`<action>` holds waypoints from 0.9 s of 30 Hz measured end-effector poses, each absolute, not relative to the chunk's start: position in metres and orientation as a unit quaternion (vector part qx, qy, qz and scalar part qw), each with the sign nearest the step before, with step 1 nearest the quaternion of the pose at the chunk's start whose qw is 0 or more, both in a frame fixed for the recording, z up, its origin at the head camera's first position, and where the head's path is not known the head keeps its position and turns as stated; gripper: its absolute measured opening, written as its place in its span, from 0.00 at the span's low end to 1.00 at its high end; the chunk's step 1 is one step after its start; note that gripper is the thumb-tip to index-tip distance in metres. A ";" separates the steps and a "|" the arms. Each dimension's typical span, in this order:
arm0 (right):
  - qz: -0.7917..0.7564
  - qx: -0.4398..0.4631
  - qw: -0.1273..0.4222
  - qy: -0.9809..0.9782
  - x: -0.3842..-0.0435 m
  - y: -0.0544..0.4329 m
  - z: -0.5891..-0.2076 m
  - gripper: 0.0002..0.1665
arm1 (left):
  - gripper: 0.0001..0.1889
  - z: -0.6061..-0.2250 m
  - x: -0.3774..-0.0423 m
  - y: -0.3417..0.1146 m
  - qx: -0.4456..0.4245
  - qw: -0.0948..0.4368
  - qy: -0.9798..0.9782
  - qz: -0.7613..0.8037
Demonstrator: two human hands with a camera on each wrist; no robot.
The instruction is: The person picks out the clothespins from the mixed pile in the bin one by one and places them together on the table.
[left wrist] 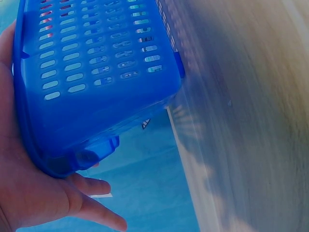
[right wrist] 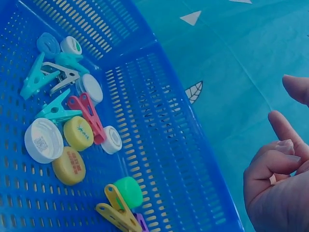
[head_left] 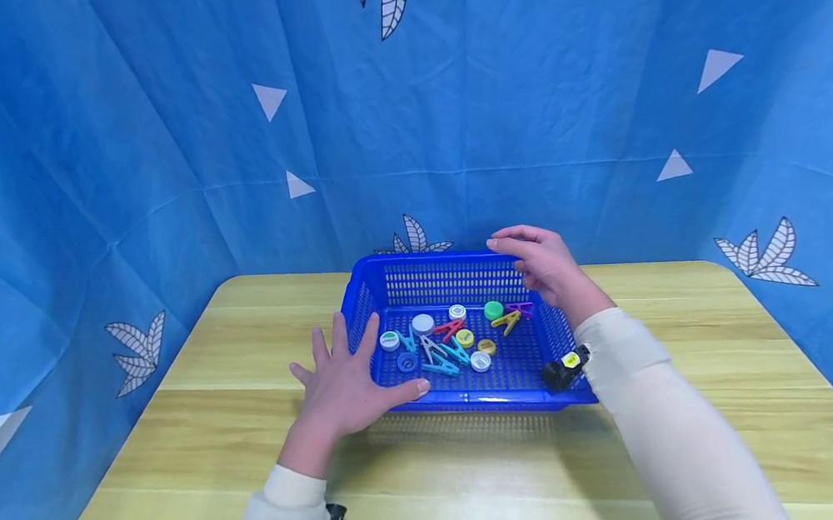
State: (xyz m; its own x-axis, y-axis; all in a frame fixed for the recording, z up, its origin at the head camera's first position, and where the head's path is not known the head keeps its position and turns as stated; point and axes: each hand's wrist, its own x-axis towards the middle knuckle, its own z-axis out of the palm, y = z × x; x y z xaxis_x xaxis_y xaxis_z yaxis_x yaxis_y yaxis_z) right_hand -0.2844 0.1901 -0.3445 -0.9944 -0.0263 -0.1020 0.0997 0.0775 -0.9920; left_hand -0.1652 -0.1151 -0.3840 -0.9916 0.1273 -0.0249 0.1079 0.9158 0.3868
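A blue perforated plastic basket holds bottle caps and clothespins lying loose on its floor. My left hand is spread at the basket's front left corner, the thumb over the front rim and the palm against the rim in the left wrist view. Above the back right rim is my right hand, fingers loosely bent, thumb and index finger apart and nothing between them. Nearest to it lie a green cap, a yellow clothespin and a purple clothespin. A red clothespin lies among white and yellow caps.
The basket stands on a light wooden table. A blue curtain with white leaves and triangles hangs behind and along both sides. A black wrist camera on the right sleeve is over the basket's front right corner.
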 end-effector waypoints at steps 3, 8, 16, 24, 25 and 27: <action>-0.676 0.024 0.057 0.734 -0.287 0.185 -0.345 0.27 | 0.68 -0.383 -0.165 -0.116 0.058 0.026 0.978 0.197; -0.657 0.026 0.078 0.750 -0.293 0.174 -0.350 0.27 | 0.68 -0.382 -0.165 -0.116 0.055 0.025 0.979 0.194; -0.573 0.046 0.097 0.812 -0.301 0.155 -0.367 0.26 | 0.67 -0.383 -0.164 -0.115 0.051 0.028 0.981 0.185; -0.518 0.035 0.127 0.845 -0.300 0.143 -0.375 0.23 | 0.67 -0.382 -0.162 -0.114 0.059 0.022 0.981 0.181; -0.512 0.034 0.132 0.848 -0.299 0.142 -0.375 0.23 | 0.67 -0.382 -0.162 -0.114 0.059 0.022 0.981 0.182; -0.501 0.030 0.140 0.853 -0.298 0.142 -0.377 0.23 | 0.67 -0.382 -0.162 -0.114 0.058 0.023 0.982 0.180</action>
